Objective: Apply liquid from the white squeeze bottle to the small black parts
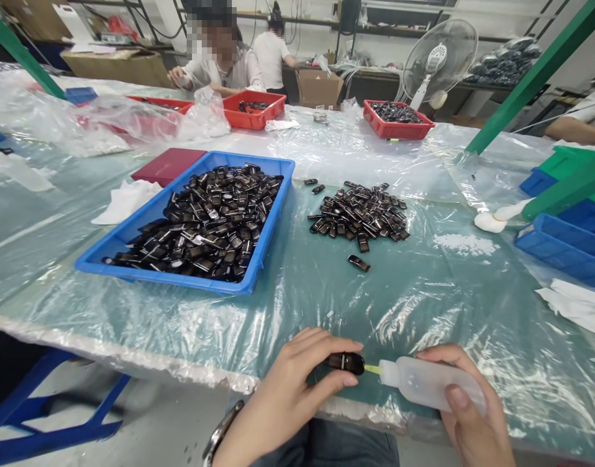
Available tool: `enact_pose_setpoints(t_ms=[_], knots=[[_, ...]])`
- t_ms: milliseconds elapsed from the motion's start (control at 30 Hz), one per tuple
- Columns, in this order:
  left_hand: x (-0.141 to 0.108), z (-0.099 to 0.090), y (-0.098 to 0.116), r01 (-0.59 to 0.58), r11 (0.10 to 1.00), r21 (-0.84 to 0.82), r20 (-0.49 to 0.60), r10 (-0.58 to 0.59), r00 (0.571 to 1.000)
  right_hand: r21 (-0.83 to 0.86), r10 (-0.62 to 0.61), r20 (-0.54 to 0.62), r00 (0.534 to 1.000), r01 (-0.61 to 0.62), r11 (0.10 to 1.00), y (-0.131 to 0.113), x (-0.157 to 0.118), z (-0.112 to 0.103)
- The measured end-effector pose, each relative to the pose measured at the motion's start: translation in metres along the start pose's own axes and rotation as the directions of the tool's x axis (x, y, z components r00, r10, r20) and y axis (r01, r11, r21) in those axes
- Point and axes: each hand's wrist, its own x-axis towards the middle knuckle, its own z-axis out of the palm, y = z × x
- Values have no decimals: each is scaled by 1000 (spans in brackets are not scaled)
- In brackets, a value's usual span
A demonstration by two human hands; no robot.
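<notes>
My left hand (297, 376) pinches a glossy dark-brown plastic part (345, 363) between thumb and fingers, just over the front of the table. A translucent white squeeze bottle (431, 381) lies sideways in the closed fingers of my right hand (472, 402). Its thin yellow-green nozzle (373, 369) points left and meets the right end of the dark part; whether it enters cannot be seen. Beyond my hands is a loose pile of similar dark parts (358, 211), with a single one (358, 263) lying apart in front of it.
A blue tray (273, 246) heaped with dark parts stands on the left. Small white pieces (465, 244) lie to the right, near blue bins (560, 250) and a green post (535, 84). Red trays (399, 130), a fan (436, 61) and a seated person (229, 68) are farther back.
</notes>
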Motion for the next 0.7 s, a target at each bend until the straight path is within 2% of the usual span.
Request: enact_pose_setpoints(t_ms=[167,400,567,700], knots=[[1,2,0,21,1000,13,4,-21,1000,79,47,-40,998,-44,996,-3,-1,4],[5,0,1,5,1000,-14,-37,-5,999,81,62,-125,990,-52,995,-11,-5,15],[3,-1,0,13,998,-66,-51,-17,999,120,43,-115,992,-29,992,-10,-4,16],[2,1,-1,40,997,-66,-77,-45,996,98,68,-105,992,-58,994,-8,-4,13]])
